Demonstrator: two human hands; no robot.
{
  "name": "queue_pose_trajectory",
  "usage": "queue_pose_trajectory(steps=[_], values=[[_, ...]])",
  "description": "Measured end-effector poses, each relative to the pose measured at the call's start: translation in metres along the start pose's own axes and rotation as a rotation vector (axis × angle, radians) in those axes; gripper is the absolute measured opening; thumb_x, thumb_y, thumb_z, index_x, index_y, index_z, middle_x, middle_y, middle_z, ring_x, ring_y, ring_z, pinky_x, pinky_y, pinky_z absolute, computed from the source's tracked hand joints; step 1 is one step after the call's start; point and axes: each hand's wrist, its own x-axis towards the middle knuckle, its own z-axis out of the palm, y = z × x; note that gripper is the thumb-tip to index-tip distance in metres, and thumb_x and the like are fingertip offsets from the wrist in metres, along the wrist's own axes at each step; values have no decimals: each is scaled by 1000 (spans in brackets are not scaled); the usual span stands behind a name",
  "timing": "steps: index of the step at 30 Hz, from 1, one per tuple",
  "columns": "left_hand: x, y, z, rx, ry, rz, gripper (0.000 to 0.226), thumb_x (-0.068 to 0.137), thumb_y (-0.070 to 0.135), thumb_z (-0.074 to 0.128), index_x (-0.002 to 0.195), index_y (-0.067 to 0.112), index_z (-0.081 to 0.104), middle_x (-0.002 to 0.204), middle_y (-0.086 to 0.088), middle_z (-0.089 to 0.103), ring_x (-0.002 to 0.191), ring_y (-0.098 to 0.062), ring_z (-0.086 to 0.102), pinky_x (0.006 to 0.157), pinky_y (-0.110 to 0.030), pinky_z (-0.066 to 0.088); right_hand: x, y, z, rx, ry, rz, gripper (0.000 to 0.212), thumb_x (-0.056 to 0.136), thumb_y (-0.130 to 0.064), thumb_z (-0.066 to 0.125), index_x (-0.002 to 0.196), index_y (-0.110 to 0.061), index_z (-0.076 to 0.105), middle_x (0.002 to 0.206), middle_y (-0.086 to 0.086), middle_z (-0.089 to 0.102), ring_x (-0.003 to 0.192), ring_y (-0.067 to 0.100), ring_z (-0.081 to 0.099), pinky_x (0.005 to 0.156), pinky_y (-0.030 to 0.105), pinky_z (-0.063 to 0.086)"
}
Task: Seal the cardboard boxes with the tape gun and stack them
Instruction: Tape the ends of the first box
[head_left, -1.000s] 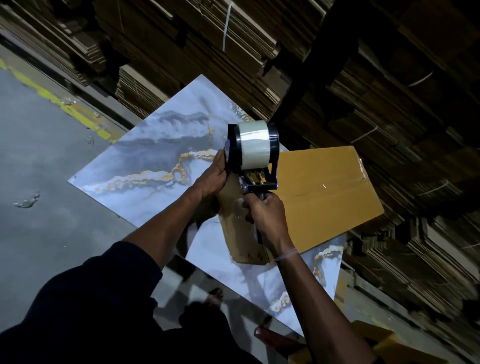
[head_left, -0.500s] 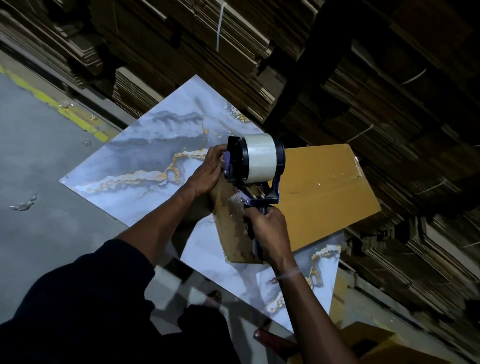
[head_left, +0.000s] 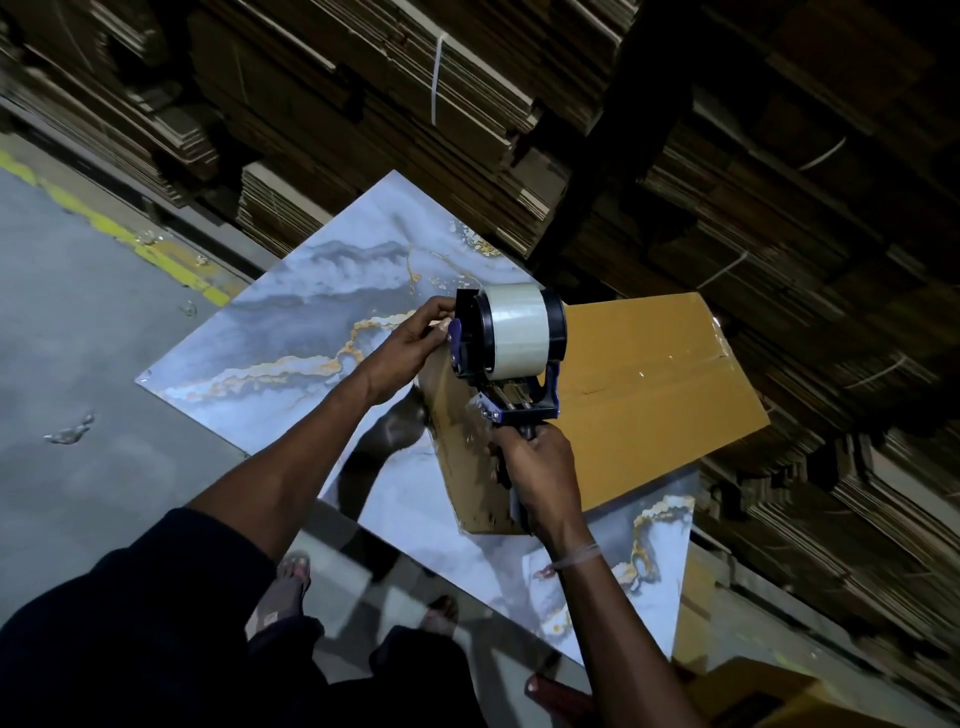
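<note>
A brown cardboard box (head_left: 644, 395) lies on a marble-patterned table top (head_left: 311, 322), its flaps closed and clear tape glinting along the seam. My right hand (head_left: 540, 467) grips the handle of a blue and black tape gun (head_left: 511, 358) with a roll of clear tape, held over the box's near left end. My left hand (head_left: 415, 338) is at the box's left corner beside the roll, fingers curled at the gun's side; what they pinch is hidden.
Tall stacks of flattened, strapped cardboard (head_left: 467, 104) fill the back and right. A grey floor with a yellow line (head_left: 156, 254) lies to the left. More brown boxes (head_left: 779, 696) sit at the bottom right. My feet (head_left: 291, 577) stand below the table's edge.
The tape gun has moved slightly toward me and to the right along the box's end. My left hand has shifted up to the side of the roll.
</note>
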Motion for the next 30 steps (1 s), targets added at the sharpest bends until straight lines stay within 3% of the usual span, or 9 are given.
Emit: queue_pose_trajectory(steps=[4, 7, 12, 16, 18, 20, 22, 28, 30], values=[[1, -11, 5, 51, -25, -2, 37, 113, 18, 38, 145, 33, 51, 149, -5, 50, 140, -14, 46, 119, -41, 38, 0, 1, 2, 3, 7, 8, 35, 89, -20, 67, 65, -11, 41, 59, 8, 38, 60, 22, 29, 58, 35, 26], [0, -13, 4, 165, -9, 25, 44, 112, 25, 35, 137, 60, 44, 148, -10, 44, 134, 5, 43, 117, -28, 35, 0, -1, 3, -9, 10, 24, 34, 87, -22, 66, 66, -6, 45, 59, 7, 41, 59, 21, 32, 57, 36, 28], [1, -20, 6, 280, 20, 78, 36, 112, 26, 30, 146, 32, 35, 149, -14, 42, 128, 19, 37, 109, -9, 31, -1, -5, 1, -55, -10, 27, 35, 83, -30, 65, 69, -1, 53, 61, 11, 47, 59, 20, 40, 57, 36, 31], [1, -22, 11, 278, 42, 83, 34, 113, 25, 29, 145, 35, 34, 147, -5, 41, 127, 21, 36, 108, -9, 30, -4, -7, -3, -76, -9, 7, 37, 83, -28, 65, 72, 3, 50, 62, 12, 46, 59, 20, 39, 57, 37, 31], [1, -20, 11, 264, 53, 68, 33, 114, 22, 30, 144, 36, 35, 146, -2, 41, 128, 15, 40, 109, -12, 31, -8, 0, -6, -112, 2, -10, 36, 86, -19, 65, 63, -9, 40, 58, 9, 37, 57, 20, 32, 57, 38, 27], [1, -20, 11, 267, 52, 91, 29, 113, 25, 30, 137, 37, 41, 138, 1, 46, 128, -5, 45, 108, -22, 35, -16, 8, -12, -170, 8, -25, 43, 88, -15, 66, 60, -16, 33, 55, 4, 30, 57, 21, 27, 58, 37, 23], [1, -16, 12, 280, 51, 129, 24, 113, 26, 30, 127, 34, 48, 125, 16, 48, 124, -13, 47, 105, -23, 36, -24, 17, -18, -185, 8, -32, 47, 89, -13, 66, 61, -18, 29, 54, 0, 25, 57, 20, 22, 60, 36, 21], [0, -10, 14, 268, 47, 141, 23, 114, 23, 32, 120, 20, 55, 115, 27, 49, 117, -14, 48, 108, -27, 36, -46, 41, -34, -159, -17, -29, 39, 88, -12, 61, 65, -9, 29, 58, 18, 29, 57, 21, 26, 59, 34, 23], [1, -9, 14, 265, 42, 139, 24, 114, 23, 32, 121, 18, 55, 114, 29, 49, 118, -12, 48, 107, -23, 34, -48, 45, -34, -177, -3, -25, 41, 91, -10, 61, 64, -8, 29, 53, 12, 30, 52, 18, 26, 58, 32, 24]])
